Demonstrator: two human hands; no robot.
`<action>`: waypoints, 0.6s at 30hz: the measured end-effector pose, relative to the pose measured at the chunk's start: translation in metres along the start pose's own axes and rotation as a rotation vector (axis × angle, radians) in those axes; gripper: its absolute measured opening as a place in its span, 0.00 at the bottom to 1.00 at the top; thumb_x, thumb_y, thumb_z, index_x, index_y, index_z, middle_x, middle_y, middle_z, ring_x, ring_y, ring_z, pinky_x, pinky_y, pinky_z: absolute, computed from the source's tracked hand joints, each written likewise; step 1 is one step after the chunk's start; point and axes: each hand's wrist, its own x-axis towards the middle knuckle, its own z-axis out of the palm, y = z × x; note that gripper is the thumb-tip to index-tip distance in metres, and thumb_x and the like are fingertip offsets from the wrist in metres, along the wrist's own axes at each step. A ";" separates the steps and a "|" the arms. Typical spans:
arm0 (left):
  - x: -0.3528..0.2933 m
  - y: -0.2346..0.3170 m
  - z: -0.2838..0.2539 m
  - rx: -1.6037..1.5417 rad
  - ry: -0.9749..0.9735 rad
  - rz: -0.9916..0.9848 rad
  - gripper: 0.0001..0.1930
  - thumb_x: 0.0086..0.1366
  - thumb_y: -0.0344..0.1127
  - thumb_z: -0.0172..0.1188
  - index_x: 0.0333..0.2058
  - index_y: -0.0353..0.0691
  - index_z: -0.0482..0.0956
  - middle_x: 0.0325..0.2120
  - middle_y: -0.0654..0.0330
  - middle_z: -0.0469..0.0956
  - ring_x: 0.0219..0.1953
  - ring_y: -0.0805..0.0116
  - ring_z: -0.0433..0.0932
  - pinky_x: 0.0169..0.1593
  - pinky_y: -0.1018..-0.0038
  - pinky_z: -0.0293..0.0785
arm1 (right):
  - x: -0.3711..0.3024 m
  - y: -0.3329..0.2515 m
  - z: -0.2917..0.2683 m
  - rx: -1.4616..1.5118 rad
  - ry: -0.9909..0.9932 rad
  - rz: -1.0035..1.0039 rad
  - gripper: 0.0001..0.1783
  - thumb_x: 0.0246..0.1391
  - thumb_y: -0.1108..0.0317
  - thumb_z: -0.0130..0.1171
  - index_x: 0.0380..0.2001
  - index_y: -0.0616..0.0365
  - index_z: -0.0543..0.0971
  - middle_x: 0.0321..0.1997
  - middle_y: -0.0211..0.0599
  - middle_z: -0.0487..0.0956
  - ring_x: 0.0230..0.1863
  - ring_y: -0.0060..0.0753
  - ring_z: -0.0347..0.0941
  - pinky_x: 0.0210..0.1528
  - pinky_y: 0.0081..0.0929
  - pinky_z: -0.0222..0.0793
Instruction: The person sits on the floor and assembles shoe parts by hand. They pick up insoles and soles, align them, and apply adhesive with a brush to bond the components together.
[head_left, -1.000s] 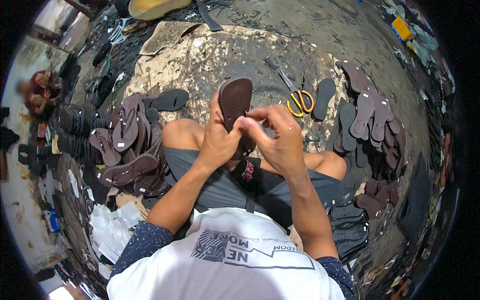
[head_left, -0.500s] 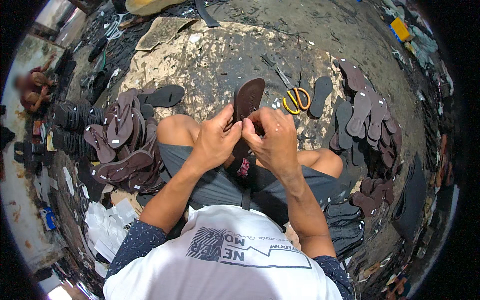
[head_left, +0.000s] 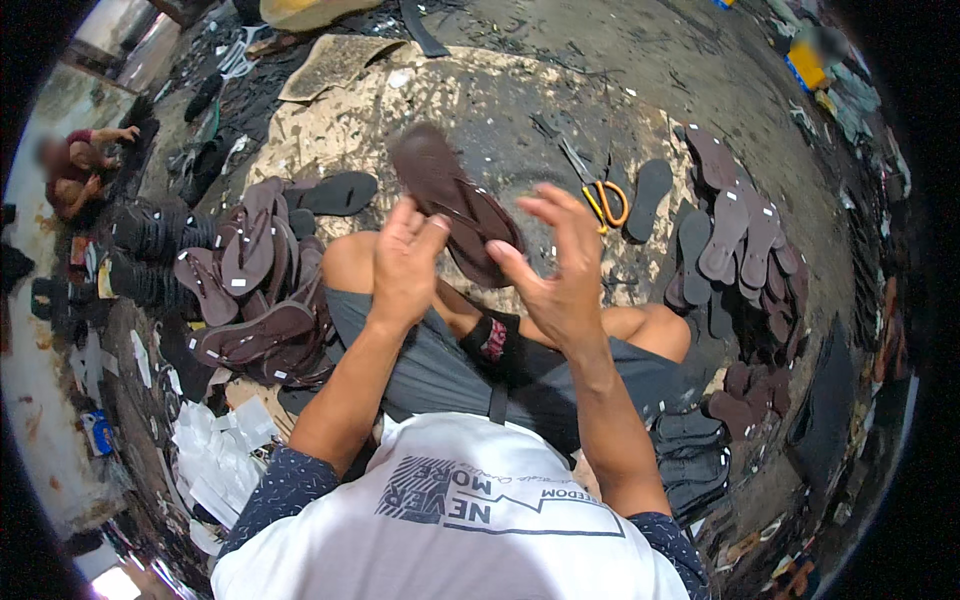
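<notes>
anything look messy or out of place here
Nothing looks broken. The floor is strewn with pale scraps, and the orange-handled scissors lie loose among them. The left hand and right hand hold a brown sandal.

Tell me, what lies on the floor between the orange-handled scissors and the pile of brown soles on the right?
In the head view, one dark sole lies flat between the scissors and the pile of brown soles, right beside the scissors' handles.
</notes>
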 end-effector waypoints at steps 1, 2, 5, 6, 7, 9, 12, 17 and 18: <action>0.009 0.006 0.001 -0.204 0.085 -0.004 0.18 0.72 0.26 0.53 0.58 0.38 0.69 0.41 0.64 0.78 0.42 0.76 0.77 0.48 0.78 0.75 | -0.003 0.005 0.004 0.057 0.022 0.065 0.17 0.54 0.66 0.70 0.46 0.56 0.82 0.52 0.45 0.79 0.51 0.43 0.77 0.61 0.42 0.64; 0.003 0.004 0.000 -0.361 0.159 0.001 0.19 0.70 0.22 0.53 0.58 0.40 0.68 0.46 0.62 0.78 0.49 0.71 0.77 0.53 0.72 0.76 | -0.009 0.009 0.010 0.117 0.041 0.131 0.17 0.54 0.68 0.69 0.48 0.56 0.82 0.56 0.47 0.77 0.54 0.45 0.76 0.64 0.41 0.63; -0.009 -0.009 -0.009 -0.725 0.028 -0.065 0.19 0.74 0.41 0.48 0.59 0.41 0.71 0.57 0.57 0.76 0.58 0.60 0.76 0.58 0.65 0.75 | -0.012 0.041 0.027 0.350 0.055 0.278 0.16 0.56 0.70 0.68 0.48 0.57 0.83 0.61 0.49 0.75 0.58 0.46 0.75 0.63 0.39 0.68; -0.005 -0.009 -0.033 -0.825 -0.209 -0.048 0.26 0.74 0.52 0.44 0.61 0.40 0.70 0.61 0.55 0.74 0.62 0.56 0.72 0.63 0.59 0.71 | -0.010 0.052 0.027 0.476 0.096 0.319 0.12 0.55 0.72 0.65 0.44 0.60 0.84 0.61 0.48 0.76 0.58 0.45 0.75 0.58 0.37 0.72; -0.005 -0.016 -0.056 -0.919 -0.289 -0.016 0.31 0.74 0.57 0.44 0.64 0.38 0.68 0.61 0.53 0.74 0.62 0.55 0.72 0.66 0.54 0.68 | -0.005 0.051 0.024 0.431 0.025 0.238 0.11 0.56 0.73 0.63 0.44 0.61 0.84 0.60 0.48 0.76 0.58 0.42 0.75 0.58 0.35 0.72; -0.002 0.015 -0.047 -0.406 0.055 -0.067 0.37 0.73 0.63 0.43 0.66 0.36 0.65 0.61 0.51 0.74 0.61 0.54 0.74 0.67 0.54 0.66 | 0.001 0.059 0.012 0.300 -0.105 0.105 0.10 0.58 0.76 0.60 0.42 0.63 0.83 0.60 0.46 0.77 0.57 0.36 0.75 0.56 0.32 0.72; -0.012 0.042 -0.088 0.061 -0.105 -0.096 0.33 0.75 0.55 0.49 0.66 0.33 0.65 0.59 0.50 0.75 0.59 0.59 0.74 0.67 0.63 0.63 | 0.005 0.070 0.029 0.256 -0.211 -0.071 0.12 0.54 0.74 0.60 0.42 0.57 0.84 0.60 0.46 0.76 0.60 0.44 0.72 0.62 0.38 0.67; -0.036 0.102 -0.162 1.084 0.244 0.099 0.19 0.74 0.41 0.57 0.55 0.33 0.80 0.52 0.56 0.80 0.55 0.66 0.75 0.62 0.71 0.66 | 0.032 0.160 0.059 0.093 -0.191 -0.080 0.24 0.53 0.58 0.68 0.51 0.57 0.81 0.64 0.52 0.73 0.66 0.54 0.66 0.67 0.49 0.60; -0.045 0.118 -0.189 1.036 0.392 0.098 0.20 0.74 0.42 0.56 0.56 0.33 0.79 0.53 0.57 0.79 0.55 0.66 0.75 0.63 0.70 0.66 | 0.038 0.215 0.050 -0.032 -0.136 0.090 0.28 0.54 0.57 0.68 0.55 0.58 0.78 0.66 0.54 0.71 0.67 0.53 0.65 0.68 0.50 0.59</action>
